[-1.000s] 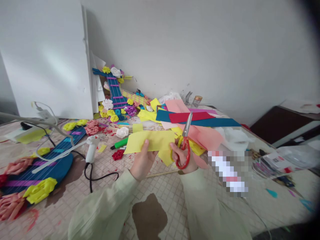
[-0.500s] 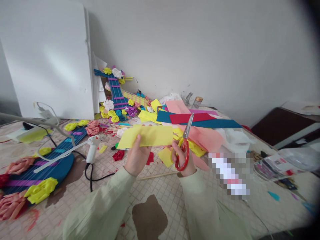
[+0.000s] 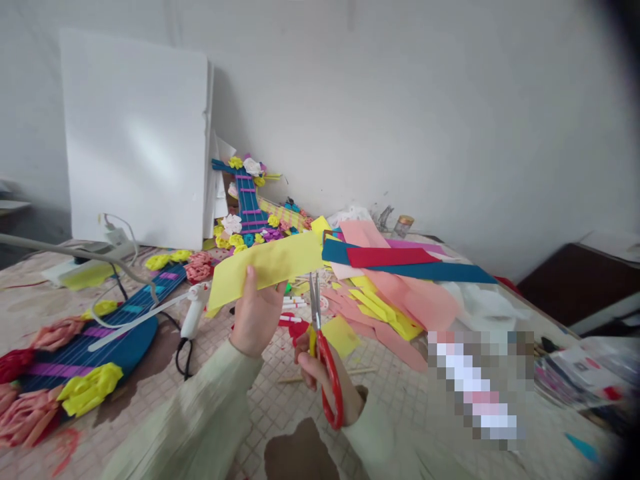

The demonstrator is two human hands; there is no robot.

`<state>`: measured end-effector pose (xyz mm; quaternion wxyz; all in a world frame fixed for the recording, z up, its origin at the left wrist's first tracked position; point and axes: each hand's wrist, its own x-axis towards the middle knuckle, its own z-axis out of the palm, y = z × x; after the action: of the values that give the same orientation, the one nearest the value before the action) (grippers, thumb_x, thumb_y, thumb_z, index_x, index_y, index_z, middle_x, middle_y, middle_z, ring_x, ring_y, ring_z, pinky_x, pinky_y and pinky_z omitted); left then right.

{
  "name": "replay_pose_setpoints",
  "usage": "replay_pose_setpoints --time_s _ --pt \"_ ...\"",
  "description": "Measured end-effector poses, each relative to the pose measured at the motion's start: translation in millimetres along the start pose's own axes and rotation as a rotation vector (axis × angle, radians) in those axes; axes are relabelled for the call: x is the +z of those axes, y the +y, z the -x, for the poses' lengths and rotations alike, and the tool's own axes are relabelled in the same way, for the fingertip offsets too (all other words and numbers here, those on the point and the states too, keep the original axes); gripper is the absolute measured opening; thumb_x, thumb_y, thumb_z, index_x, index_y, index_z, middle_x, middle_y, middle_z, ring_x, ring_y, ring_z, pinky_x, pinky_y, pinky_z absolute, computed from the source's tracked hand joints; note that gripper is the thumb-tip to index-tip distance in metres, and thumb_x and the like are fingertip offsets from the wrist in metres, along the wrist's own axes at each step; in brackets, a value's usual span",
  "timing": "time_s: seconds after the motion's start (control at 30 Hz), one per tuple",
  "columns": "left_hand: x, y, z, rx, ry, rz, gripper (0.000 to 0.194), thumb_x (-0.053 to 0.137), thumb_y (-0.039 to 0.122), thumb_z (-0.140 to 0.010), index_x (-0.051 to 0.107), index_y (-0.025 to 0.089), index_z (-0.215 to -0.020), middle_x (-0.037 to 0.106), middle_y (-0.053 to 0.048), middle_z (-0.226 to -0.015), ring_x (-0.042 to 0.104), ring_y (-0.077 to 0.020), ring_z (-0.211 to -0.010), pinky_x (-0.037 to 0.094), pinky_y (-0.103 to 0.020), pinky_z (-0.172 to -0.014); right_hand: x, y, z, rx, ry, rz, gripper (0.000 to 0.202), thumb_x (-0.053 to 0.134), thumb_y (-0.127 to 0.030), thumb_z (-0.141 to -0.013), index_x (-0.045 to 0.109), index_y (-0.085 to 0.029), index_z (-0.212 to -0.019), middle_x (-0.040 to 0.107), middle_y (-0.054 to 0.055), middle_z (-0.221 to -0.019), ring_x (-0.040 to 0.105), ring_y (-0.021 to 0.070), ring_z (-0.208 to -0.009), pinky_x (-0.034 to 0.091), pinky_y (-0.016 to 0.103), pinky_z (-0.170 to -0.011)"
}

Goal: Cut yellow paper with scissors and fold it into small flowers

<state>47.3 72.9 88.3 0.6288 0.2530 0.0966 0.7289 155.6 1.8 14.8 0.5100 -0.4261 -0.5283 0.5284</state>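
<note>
My left hand (image 3: 259,310) grips a strip of yellow crepe paper (image 3: 270,261) along its lower edge, the thumb lying over the front. To the right, my right hand (image 3: 325,373) is closed on red-and-yellow handled scissors (image 3: 327,373). Their blades point up, slightly parted, with the tips just below the paper's right end. Whether the blades touch the paper I cannot tell. Beneath and behind the scissors lie a small yellow paper piece (image 3: 341,335) and red scraps (image 3: 296,331).
Strips of blue (image 3: 430,270), red (image 3: 390,257) and pink paper (image 3: 415,300) lie at the right. A guitar shape with paper flowers (image 3: 115,340) is at the left, near a white glue gun (image 3: 193,312) with a cord. A white board (image 3: 135,140) leans on the wall.
The view has shifted, so the table's things appear further right and lower. My right hand has brought the scissors down and left, blades now upright. The yellow strip tilts up to the right.
</note>
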Motion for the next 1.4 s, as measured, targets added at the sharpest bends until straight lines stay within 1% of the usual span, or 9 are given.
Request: replay_pose_setpoints --time_s 0.13,0.27,0.37,0.57,0.7,0.97,1.13,1.3,1.4 --pt "1.1 -2.6 2.1 -0.001 0.006 0.006 0.028 0.035 0.027 -0.084 0.053 0.026 -0.105 0.053 0.002 -0.117 0.036 -0.014 -0.117 0.027 -0.033 -0.1 5.3 -2.1 -0.3 0.076 -0.049 0.015 0.023 0.053 -0.03 -0.069 0.044 -0.018 -0.086 0.045 -0.001 -0.071 0.039 0.0061 -0.049 0.032 0.019 -0.043" --pt "3.1 -9.1 6.5 -0.035 0.016 -0.01 0.029 0.034 0.025 -0.085 0.053 0.025 -0.105 0.051 0.002 -0.119 0.035 -0.0145 -0.118 0.027 -0.032 -0.1 7.1 -0.2 -1.1 0.079 -0.068 0.044 0.021 0.053 -0.028 -0.069 0.043 -0.018 -0.084 0.046 -0.001 -0.071 0.043 0.0076 -0.055 0.032 0.019 -0.045" --pt "3.5 -14.3 9.9 -0.078 0.013 -0.014 0.029 0.034 0.026 -0.085 0.052 0.026 -0.107 0.05 0.001 -0.119 0.035 -0.0149 -0.118 0.027 -0.032 -0.1 8.3 -0.4 -1.3 0.093 -0.07 0.064 0.022 0.055 -0.027 -0.068 0.042 -0.018 -0.083 0.046 -0.002 -0.07 0.042 0.0072 -0.053 0.033 0.019 -0.047" --pt "1.9 -19.4 13.7 -0.115 0.066 -0.01 0.029 0.037 0.027 -0.084 0.051 0.025 -0.109 0.049 0.0 -0.121 0.036 -0.0161 -0.117 0.027 -0.032 -0.1 11.6 -5.2 -1.7 0.092 -0.038 0.04 0.024 0.058 -0.028 -0.065 0.042 -0.019 -0.08 0.045 -0.002 -0.067 0.044 0.0097 -0.056 0.036 0.022 -0.052" --pt "0.7 -19.9 14.2 -0.116 0.035 -0.001 0.029 0.035 0.026 -0.084 0.051 0.026 -0.108 0.048 0.001 -0.122 0.034 -0.0151 -0.118 0.027 -0.031 -0.1 12.5 -7.3 -2.1 0.09 -0.006 0.044 0.024 0.058 -0.027 -0.064 0.039 -0.019 -0.075 0.043 -0.003 -0.063 0.044 0.01 -0.056 0.038 0.023 -0.055" --pt "-1.9 -22.8 15.0 -0.159 0.013 0.009 0.03 0.034 0.028 -0.085 0.051 0.025 -0.109 0.048 0.0 -0.122 0.036 -0.0149 -0.117 0.027 -0.03 -0.1 11.1 -10.5 -2.3 0.057 0.051 0.145 0.022 0.057 -0.028 -0.065 0.037 -0.02 -0.069 0.04 -0.005 -0.055 0.041 0.0106 -0.052 0.036 0.022 -0.051" --pt "-1.5 -23.5 15.3 -0.169 0.023 0.005 0.03 0.036 0.028 -0.084 0.051 0.025 -0.109 0.049 0.0 -0.121 0.036 -0.0152 -0.117 0.027 -0.031 -0.1 10.4 -9.6 -3.0 0.049 0.058 0.151 0.021 0.057 -0.028 -0.065 0.038 -0.021 -0.07 0.042 -0.004 -0.058 0.042 0.011 -0.052 0.037 0.022 -0.05" --pt "-2.3 -25.0 15.6 -0.165 0.025 0.018 0.029 0.035 0.027 -0.084 0.053 0.026 -0.107 0.049 0.002 -0.121 0.035 -0.0147 -0.118 0.027 -0.03 -0.1 9.6 -2.6 -3.6 0.046 0.065 0.165 0.018 0.055 -0.025 -0.066 0.042 -0.02 -0.077 0.048 -0.001 -0.068 0.047 0.0117 -0.059 0.039 0.024 -0.056" --pt "-2.5 -25.6 16.0 -0.158 0.016 0.013 0.029 0.033 0.026 -0.085 0.054 0.026 -0.106 0.048 0.002 -0.122 0.034 -0.0145 -0.118 0.026 -0.03 -0.1 9.1 -0.8 -3.3 0.043 0.06 0.184 0.016 0.054 -0.024 -0.067 0.042 -0.019 -0.078 0.049 -0.001 -0.068 0.049 0.0127 -0.062 0.04 0.024 -0.057"
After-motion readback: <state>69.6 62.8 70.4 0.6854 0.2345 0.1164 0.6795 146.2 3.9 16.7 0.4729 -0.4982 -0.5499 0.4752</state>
